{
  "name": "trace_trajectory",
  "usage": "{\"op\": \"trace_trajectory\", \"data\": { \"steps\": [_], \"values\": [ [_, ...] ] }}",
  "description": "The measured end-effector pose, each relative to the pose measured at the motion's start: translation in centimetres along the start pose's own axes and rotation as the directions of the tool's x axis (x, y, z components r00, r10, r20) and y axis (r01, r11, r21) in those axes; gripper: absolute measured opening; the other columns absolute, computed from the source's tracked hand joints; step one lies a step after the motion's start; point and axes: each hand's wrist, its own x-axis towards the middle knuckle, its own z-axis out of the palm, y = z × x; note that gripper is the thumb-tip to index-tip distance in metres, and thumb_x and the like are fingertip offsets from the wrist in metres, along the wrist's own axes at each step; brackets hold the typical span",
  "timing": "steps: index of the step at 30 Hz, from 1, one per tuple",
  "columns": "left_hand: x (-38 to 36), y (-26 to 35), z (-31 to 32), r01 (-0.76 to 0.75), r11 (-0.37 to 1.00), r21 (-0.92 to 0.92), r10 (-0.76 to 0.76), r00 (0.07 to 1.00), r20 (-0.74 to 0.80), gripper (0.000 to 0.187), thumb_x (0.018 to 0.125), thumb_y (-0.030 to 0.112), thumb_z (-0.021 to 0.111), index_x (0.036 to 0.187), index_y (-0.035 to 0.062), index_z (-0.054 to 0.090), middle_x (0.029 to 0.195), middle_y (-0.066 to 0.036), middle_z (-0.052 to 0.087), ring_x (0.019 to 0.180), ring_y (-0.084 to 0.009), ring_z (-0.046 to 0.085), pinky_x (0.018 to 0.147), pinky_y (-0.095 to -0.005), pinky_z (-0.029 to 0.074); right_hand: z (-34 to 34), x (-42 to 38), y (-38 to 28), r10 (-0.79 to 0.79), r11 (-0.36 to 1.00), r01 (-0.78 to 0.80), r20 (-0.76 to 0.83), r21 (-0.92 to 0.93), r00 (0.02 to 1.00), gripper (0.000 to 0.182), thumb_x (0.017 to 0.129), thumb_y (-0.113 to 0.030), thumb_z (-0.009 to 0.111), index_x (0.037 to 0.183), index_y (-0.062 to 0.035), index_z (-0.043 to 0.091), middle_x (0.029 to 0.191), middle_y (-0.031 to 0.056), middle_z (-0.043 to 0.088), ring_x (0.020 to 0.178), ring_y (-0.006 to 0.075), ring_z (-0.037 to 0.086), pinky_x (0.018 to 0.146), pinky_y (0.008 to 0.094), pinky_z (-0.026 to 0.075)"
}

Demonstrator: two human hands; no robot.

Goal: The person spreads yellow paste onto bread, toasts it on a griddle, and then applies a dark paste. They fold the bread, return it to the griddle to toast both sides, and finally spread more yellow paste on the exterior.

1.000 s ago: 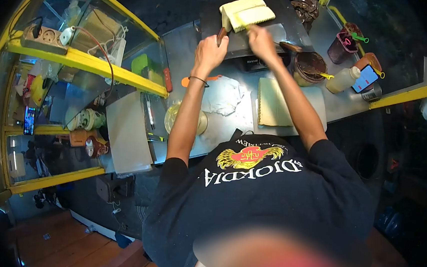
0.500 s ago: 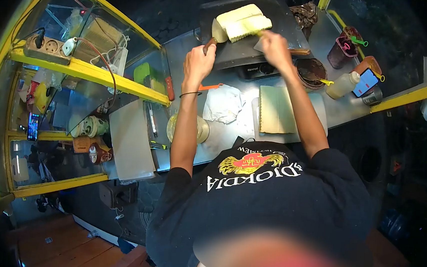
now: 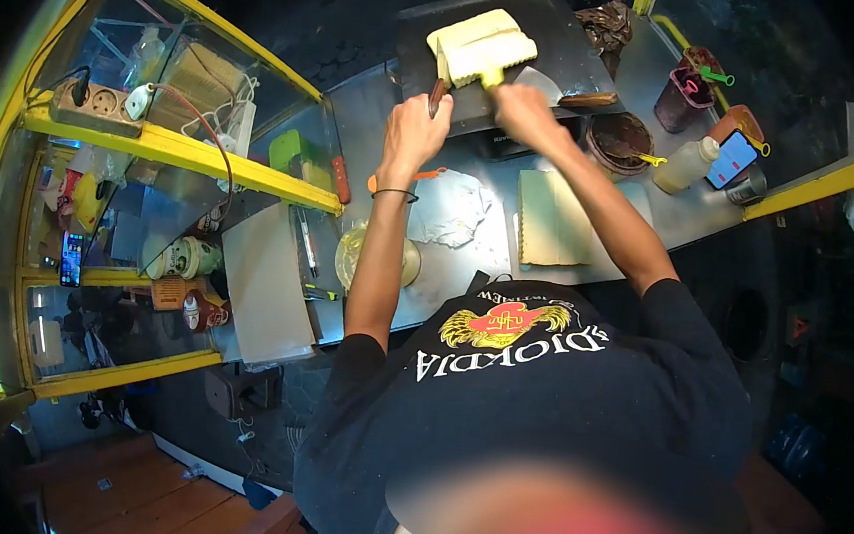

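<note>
Pale bread with ridged edges [image 3: 480,42] lies on a black griddle [image 3: 555,41], one slab overlapping another. My left hand [image 3: 416,131] is closed round the wooden handle of a metal scraper [image 3: 442,67]; its blade stands against the bread's left end. Fingers closed, my right hand [image 3: 527,114] grips a yellow-green-handled tool [image 3: 492,76] at the bread's near edge; its working end is hard to make out. Right of it, a second scraper [image 3: 589,99] with a wooden handle rests on the griddle. More bread [image 3: 551,217] lies near my right forearm.
A brown-smeared pot [image 3: 619,142], a squeeze bottle [image 3: 691,165], a phone [image 3: 734,159] and cups [image 3: 683,98] stand at right. White cloth [image 3: 452,209] and a tub [image 3: 409,264] lie between my arms. A yellow-framed glass case [image 3: 185,153] borders the left.
My right hand has moved left and slightly down with the yellow-green-handled tool. My left hand has shifted right, and its scraper blade has turned nearly edge-on.
</note>
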Motion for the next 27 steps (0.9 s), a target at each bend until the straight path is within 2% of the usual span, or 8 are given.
{"op": "trace_trajectory", "data": {
  "steps": [4,7,9,11,15,19,23,27],
  "values": [
    [-0.3,-0.6,-1.3,0.149,0.982,-0.115,-0.154,0.987,-0.033,0.050,0.091,0.043,0.050,0.089,-0.0033,0.069,0.086,-0.030,0.065,0.088,-0.0452,0.064,0.079,-0.0502,0.049,-3.1,-0.6,0.4,0.003,0.915,0.066,-0.170,0.398,0.985,0.027,0.087,-0.015,0.053,0.108,-0.0085,0.069,0.086,0.0268,0.066,0.083,0.0436,0.065,0.075,0.0513,0.052],
    [-0.5,-1.8,-0.8,0.135,0.986,-0.097,-0.143,0.987,-0.078,0.050,0.091,0.043,0.050,0.089,-0.0031,0.069,0.085,-0.030,0.065,0.087,-0.0455,0.064,0.079,-0.0507,0.049,-2.5,0.6,3.9,0.428,0.872,-0.266,-0.377,0.412,0.821,0.027,0.091,-0.021,0.051,0.105,-0.0074,0.069,0.086,0.0241,0.067,0.083,0.0441,0.065,0.074,0.0522,0.052],
    [-0.8,-0.9,-0.1,0.108,0.984,-0.140,-0.117,0.991,-0.063,0.049,0.091,0.042,0.049,0.087,-0.0034,0.068,0.084,-0.029,0.065,0.085,-0.0462,0.064,0.078,-0.0510,0.049,-0.1,0.9,3.3,0.451,0.828,-0.292,-0.259,0.478,0.854,0.027,0.091,-0.021,0.051,0.100,-0.0041,0.070,0.089,0.0264,0.067,0.087,0.0434,0.066,0.076,0.0517,0.052],
    [-0.3,-0.6,0.8,0.044,0.999,0.003,-0.044,0.997,-0.067,0.050,0.091,0.041,0.049,0.082,-0.0037,0.067,0.082,-0.029,0.065,0.084,-0.0465,0.063,0.077,-0.0507,0.049,3.2,0.6,0.6,0.203,0.774,0.094,-0.387,0.626,0.900,0.025,0.090,-0.018,0.053,0.097,-0.0012,0.069,0.088,0.0260,0.067,0.086,0.0419,0.067,0.075,0.0488,0.052],
    [-0.4,-1.7,-0.1,0.145,0.969,-0.199,-0.163,0.984,-0.074,0.049,0.091,0.041,0.051,0.078,-0.0040,0.066,0.078,-0.030,0.063,0.081,-0.0460,0.063,0.074,-0.0509,0.048,-0.9,0.1,0.9,0.314,0.728,-0.125,-0.166,0.674,0.935,0.028,0.090,-0.020,0.056,0.107,-0.0013,0.068,0.084,0.0206,0.069,0.076,0.0290,0.068,0.068,0.0401,0.050],
    [-1.0,-1.9,0.5,0.078,0.970,-0.229,-0.097,0.993,-0.072,0.049,0.091,0.041,0.050,0.080,-0.0036,0.067,0.078,-0.029,0.063,0.081,-0.0463,0.063,0.073,-0.0505,0.048,0.1,-0.1,1.5,0.316,0.932,-0.234,-0.301,0.278,0.900,0.030,0.087,-0.011,0.053,0.114,-0.0077,0.066,0.087,0.0248,0.067,0.081,0.0423,0.066,0.072,0.0501,0.051],
    [-0.8,-1.3,0.5,0.123,0.977,-0.176,-0.141,0.985,-0.096,0.048,0.091,0.042,0.051,0.084,-0.0030,0.068,0.080,-0.029,0.064,0.082,-0.0458,0.064,0.074,-0.0506,0.048,0.7,-0.4,0.0,0.008,0.875,0.127,-0.277,0.466,0.961,0.033,0.089,-0.013,0.053,0.120,-0.0076,0.064,0.097,0.0257,0.067,0.090,0.0399,0.066,0.080,0.0471,0.052],
    [-1.2,-2.3,0.1,0.166,0.951,-0.263,-0.178,0.984,-0.024,0.049,0.092,0.043,0.050,0.080,-0.0017,0.068,0.077,-0.026,0.065,0.080,-0.0441,0.064,0.072,-0.0484,0.049,-2.2,0.4,2.9,0.417,0.896,-0.368,-0.187,0.248,0.889,0.031,0.090,-0.018,0.053,0.117,-0.0102,0.066,0.091,0.0267,0.067,0.089,0.0423,0.066,0.076,0.0501,0.052]
  ]
}}
